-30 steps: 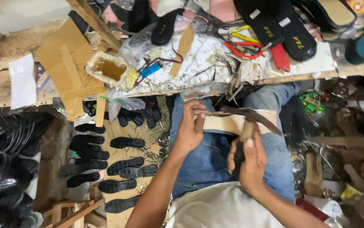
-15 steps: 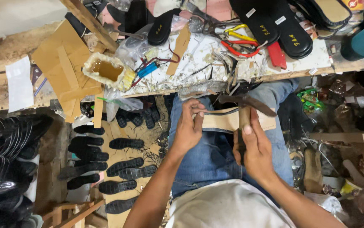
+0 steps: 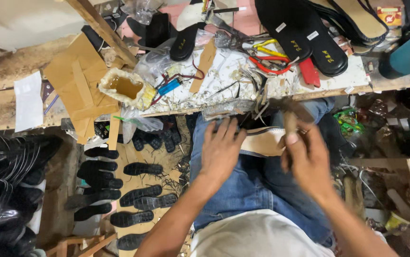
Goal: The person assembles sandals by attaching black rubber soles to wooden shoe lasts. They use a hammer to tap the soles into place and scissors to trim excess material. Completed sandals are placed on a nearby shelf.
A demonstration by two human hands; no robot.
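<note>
Hammering step: left hand (image 3: 221, 150) pressed flat on tan sole (image 3: 262, 142); right hand (image 3: 307, 159) clenched around hammer (image 3: 290, 114) above it; next blow needed square aim.

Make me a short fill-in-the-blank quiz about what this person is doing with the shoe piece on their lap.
1. The left hand presses flat on a tan sole resting on the person's ____.
2. The right hand grips a hammer by its ____ handle.
3. The person's trousers are blue ____.
4. The pliers on the workbench have red and ____ handles.

Missing words: lap; wooden; jeans; yellow
</note>
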